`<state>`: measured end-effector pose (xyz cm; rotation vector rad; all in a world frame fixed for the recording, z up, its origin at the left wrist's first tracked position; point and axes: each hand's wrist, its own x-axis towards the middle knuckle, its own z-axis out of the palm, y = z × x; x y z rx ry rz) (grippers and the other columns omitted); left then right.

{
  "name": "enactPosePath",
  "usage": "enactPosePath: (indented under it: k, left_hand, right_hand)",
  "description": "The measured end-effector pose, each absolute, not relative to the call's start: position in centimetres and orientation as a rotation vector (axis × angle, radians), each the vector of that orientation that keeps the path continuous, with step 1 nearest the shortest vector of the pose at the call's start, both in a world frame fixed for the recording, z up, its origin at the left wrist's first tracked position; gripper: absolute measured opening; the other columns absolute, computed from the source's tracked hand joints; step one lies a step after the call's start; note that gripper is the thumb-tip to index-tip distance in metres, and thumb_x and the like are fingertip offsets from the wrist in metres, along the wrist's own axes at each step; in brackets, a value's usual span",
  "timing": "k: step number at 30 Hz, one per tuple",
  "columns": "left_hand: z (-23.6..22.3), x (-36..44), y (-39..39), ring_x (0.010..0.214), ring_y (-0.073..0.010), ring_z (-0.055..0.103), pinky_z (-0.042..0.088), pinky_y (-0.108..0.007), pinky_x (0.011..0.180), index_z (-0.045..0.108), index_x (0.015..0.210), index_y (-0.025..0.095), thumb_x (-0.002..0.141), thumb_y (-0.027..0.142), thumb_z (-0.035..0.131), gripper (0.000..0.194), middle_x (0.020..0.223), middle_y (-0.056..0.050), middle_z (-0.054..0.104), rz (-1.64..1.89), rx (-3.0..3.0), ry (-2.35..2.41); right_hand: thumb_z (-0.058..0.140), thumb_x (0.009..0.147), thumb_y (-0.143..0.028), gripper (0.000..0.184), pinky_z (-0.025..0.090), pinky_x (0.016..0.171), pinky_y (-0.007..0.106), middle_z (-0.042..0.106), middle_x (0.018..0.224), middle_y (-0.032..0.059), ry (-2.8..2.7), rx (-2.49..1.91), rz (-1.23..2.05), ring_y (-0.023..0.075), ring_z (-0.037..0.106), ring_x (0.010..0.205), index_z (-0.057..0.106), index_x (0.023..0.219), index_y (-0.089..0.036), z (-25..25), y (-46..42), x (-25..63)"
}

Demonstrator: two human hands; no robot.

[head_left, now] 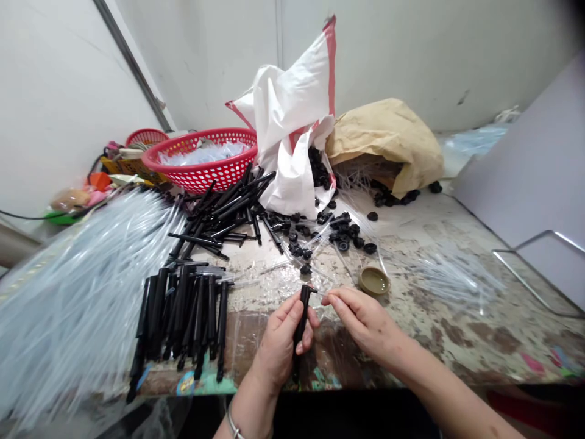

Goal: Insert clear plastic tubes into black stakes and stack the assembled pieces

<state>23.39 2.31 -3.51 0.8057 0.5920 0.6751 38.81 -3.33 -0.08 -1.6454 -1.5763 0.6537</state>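
My left hand [278,335] is wrapped round a black plastic tube [302,320], which stands nearly upright with a short side spout at its top. My right hand [365,317] pinches what looks like a thin clear straw [319,293] close to that spout; whether the two touch I cannot tell. Just beyond my right hand sits a small round dish [374,291] with liquid in it. More black tubes [183,305] lie in a row to the left, along the table's front edge. Small black caps [345,230] are scattered ahead of my hands.
Long clear plastic strands [86,286] cover the left side. Behind stand a red basket [205,180], a white sack [292,97] and a tan sack [388,134] lying open. Short clear straws [457,280] lie right, near a metal wire frame [521,274]. A loose pile of black tubes [228,210] fills the middle left.
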Motion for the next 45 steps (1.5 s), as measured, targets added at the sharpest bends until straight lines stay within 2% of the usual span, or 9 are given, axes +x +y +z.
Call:
enactPosePath:
  k: [10, 19, 23, 32, 37, 42, 45]
  left_hand:
    - [-3.4, 23.4, 2.3, 0.037, -0.0019, 0.038, 0.019, -0.015, 0.032, 0.058, 0.101, 0.014, 0.08, 0.041, 0.057, 0.034, 0.067, 0.0, 0.057, 0.649, 0.797, 0.604]
    - [-3.5, 23.3, 2.2, 0.041, -0.0034, 0.041, 0.023, -0.015, 0.034, 0.057, 0.107, 0.015, 0.082, 0.04, 0.054, 0.035, 0.067, 0.0, 0.056, 0.622, 0.889, 0.644]
    - [-3.7, 23.4, 2.2, 0.04, -0.0021, 0.037, 0.023, -0.015, 0.034, 0.056, 0.107, 0.015, 0.086, 0.036, 0.05, 0.031, 0.068, 0.001, 0.054, 0.59, 0.936, 0.612]
    - [-3.8, 23.5, 2.2, 0.04, -0.0014, 0.031, 0.019, -0.014, 0.033, 0.053, 0.112, 0.015, 0.082, 0.038, 0.055, 0.038, 0.066, 0.002, 0.051, 0.531, 0.851, 0.602]
    - [-3.3, 23.7, 2.3, 0.039, -0.0014, 0.029, 0.017, -0.013, 0.033, 0.056, 0.106, 0.015, 0.077, 0.04, 0.061, 0.038, 0.062, 0.004, 0.049, 0.517, 0.804, 0.64]
    - [-3.4, 23.7, 2.2, 0.038, -0.0013, 0.027, 0.017, -0.013, 0.033, 0.057, 0.102, 0.015, 0.078, 0.04, 0.06, 0.035, 0.061, 0.004, 0.049, 0.558, 0.788, 0.643]
    - [-3.9, 23.8, 1.6, 0.037, -0.002, 0.03, 0.02, -0.014, 0.032, 0.057, 0.106, 0.015, 0.079, 0.045, 0.057, 0.04, 0.061, 0.004, 0.051, 0.602, 0.874, 0.666]
  right_hand:
    - [0.035, 0.09, -0.038, 0.032, 0.043, 0.071, 0.028, 0.061, 0.076, 0.0013, -1.425, -1.7, 0.913, 0.0158, 0.056, 0.074, 0.058, 0.08, -0.019, 0.7, -3.2, 38.7]
    - [0.033, 0.091, -0.03, 0.029, 0.046, 0.067, 0.028, 0.062, 0.073, 0.0019, -1.576, -1.737, 0.695, 0.0152, 0.058, 0.069, 0.057, 0.079, -0.019, 0.8, -3.4, 38.7]
    - [0.033, 0.091, -0.026, 0.027, 0.046, 0.067, 0.029, 0.062, 0.074, 0.0038, -1.709, -1.739, 0.53, 0.0165, 0.058, 0.07, 0.056, 0.079, -0.019, 0.4, -3.5, 38.8]
    - [0.031, 0.09, -0.022, 0.028, 0.043, 0.063, 0.03, 0.057, 0.069, 0.0053, -1.915, -1.78, 0.399, 0.0177, 0.054, 0.065, 0.053, 0.074, -0.018, -0.4, -3.1, 39.4]
    - [0.032, 0.09, -0.021, 0.028, 0.041, 0.06, 0.028, 0.054, 0.064, 0.0037, -2.023, -1.833, 0.344, 0.0159, 0.05, 0.061, 0.049, 0.068, -0.019, -0.5, -2.4, 39.6]
    - [0.03, 0.09, -0.023, 0.03, 0.043, 0.059, 0.029, 0.058, 0.065, 0.0048, -1.96, -1.794, 0.349, 0.0174, 0.054, 0.061, 0.051, 0.069, -0.019, -1.1, -2.1, 39.2]
    - [0.029, 0.091, -0.026, 0.032, 0.047, 0.059, 0.03, 0.061, 0.067, 0.0051, -1.855, -1.683, 0.39, 0.0182, 0.058, 0.062, 0.053, 0.071, -0.02, -1.8, -2.3, 39.1]
